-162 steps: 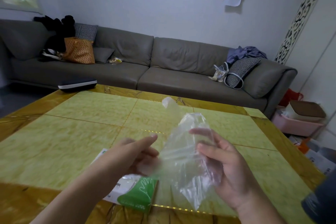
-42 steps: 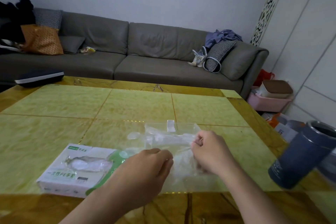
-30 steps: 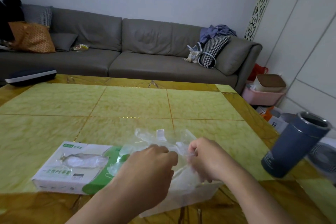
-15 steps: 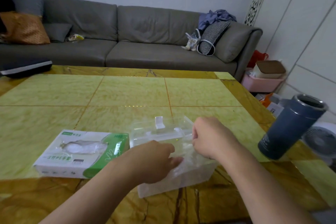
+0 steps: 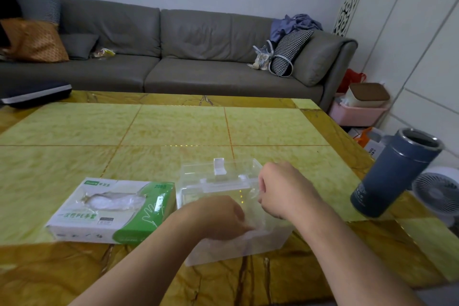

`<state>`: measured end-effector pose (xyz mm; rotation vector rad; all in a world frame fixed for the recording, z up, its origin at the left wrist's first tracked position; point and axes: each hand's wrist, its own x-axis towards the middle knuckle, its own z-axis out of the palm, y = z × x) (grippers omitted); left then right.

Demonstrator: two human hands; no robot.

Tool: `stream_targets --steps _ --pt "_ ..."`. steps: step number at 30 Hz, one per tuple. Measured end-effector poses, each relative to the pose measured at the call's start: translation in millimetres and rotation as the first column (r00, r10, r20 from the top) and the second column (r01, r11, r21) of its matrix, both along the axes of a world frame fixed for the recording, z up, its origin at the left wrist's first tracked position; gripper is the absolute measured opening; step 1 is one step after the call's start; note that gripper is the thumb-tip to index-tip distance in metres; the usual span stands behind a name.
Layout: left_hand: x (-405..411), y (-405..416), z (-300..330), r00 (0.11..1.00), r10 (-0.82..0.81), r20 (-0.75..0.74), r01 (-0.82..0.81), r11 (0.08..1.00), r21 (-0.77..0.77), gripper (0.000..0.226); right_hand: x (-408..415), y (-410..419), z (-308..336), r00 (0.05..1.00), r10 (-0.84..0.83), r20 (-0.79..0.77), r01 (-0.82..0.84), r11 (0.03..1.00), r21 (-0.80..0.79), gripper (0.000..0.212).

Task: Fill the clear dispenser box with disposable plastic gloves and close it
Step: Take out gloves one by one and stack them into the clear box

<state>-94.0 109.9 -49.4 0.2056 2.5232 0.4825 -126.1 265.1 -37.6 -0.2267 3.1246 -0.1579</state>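
Both hands, my left hand (image 5: 218, 216) and right hand (image 5: 283, 189), clutched thin gloves (image 5: 250, 228) directly over the open dispenser box (image 5: 238, 251), its long axis crosswise.

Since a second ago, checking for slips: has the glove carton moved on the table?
No. The glove carton stays on the same green tile beside the clear box.

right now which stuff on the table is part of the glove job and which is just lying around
Job: clear dispenser box, plastic gloves under the left hand, right hand, green-and-white glove carton.

Lying about: blue tumbler, dark flat case.
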Motion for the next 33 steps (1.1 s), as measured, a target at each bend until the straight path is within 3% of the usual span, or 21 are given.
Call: stream_targets --steps 3,8,11,15,20,27,30,33 --pt "-5 -2 -4 0.999 -0.003 -0.032 0.003 1.0 -0.015 0.046 3 2 3 0.999 0.007 0.043 -0.005 0.999 -0.05 0.007" --pt "-3 -4 -16 0.98 0.011 -0.197 -0.014 1.0 -0.014 0.047 13 -7 23 0.99 0.083 -0.117 -0.099 0.986 -0.136 0.013" --pt "-2 -3 -19 0.974 -0.005 -0.228 0.008 1.0 0.01 0.038 18 -19 17 0.988 0.099 0.122 -0.05 0.935 -0.352 0.02" --pt "-4 -9 -18 0.974 0.013 -0.227 0.01 0.995 0.099 0.035 12 -24 -8 0.908 0.115 0.402 -0.04 0.981 -0.189 0.021" --pt "-5 -9 -11 0.98 -0.046 -0.196 0.055 0.998 0.039 0.016 6 -28 -19 0.882 0.095 0.462 -0.066 0.995 -0.078 0.02" --pt "-7 -6 -5 0.987 -0.11 0.115 0.111 0.994 -0.004 0.036 13 -33 -9 0.83 0.087 0.55 -0.116 0.993 0.018 0.011" --pt "-6 -7 3 0.977 -0.138 0.164 0.139 0.99 0.001 0.043 16 -34 -1 0.8 0.05 0.598 -0.104 0.993 0.056 0.028" --pt "-3 -10 2 0.986 -0.132 0.103 0.131 0.991 0.02 0.037 19 -34 -1 0.8 0.035 0.599 -0.093 0.993 0.066 0.042"
